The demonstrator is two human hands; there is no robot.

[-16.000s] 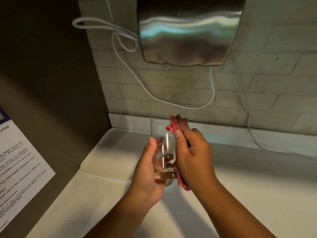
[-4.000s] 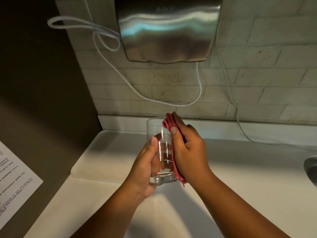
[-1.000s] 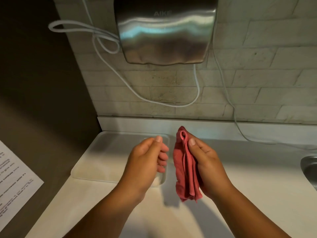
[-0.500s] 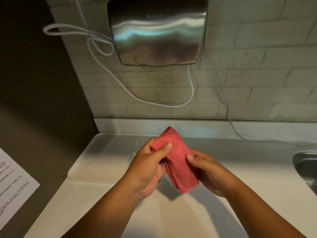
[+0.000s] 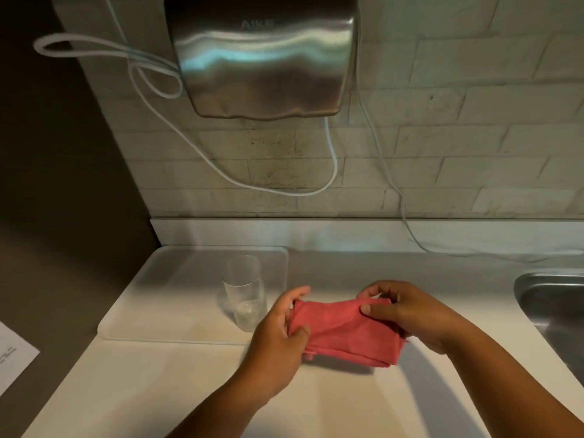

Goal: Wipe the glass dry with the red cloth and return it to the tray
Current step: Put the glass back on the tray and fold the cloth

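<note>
The glass (image 5: 245,292) stands upright on the tray (image 5: 164,298). The left hand (image 5: 281,330) and right hand (image 5: 401,308) each pinch an end of the cloth (image 5: 344,333), holding it above the surface (image 5: 158,384). Fold it flat, clear of the glass. A hand dryer (image 5: 262,58) hangs on the brick wall; a sink (image 5: 556,305) lies right.

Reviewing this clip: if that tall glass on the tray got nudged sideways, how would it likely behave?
The glass stands upright near the right edge of the white tray. It is tall for its narrow base, so it would probably tip rather than slide. It looks empty, so likely light. Clear thin walls suggest it could break if it fell.
</note>
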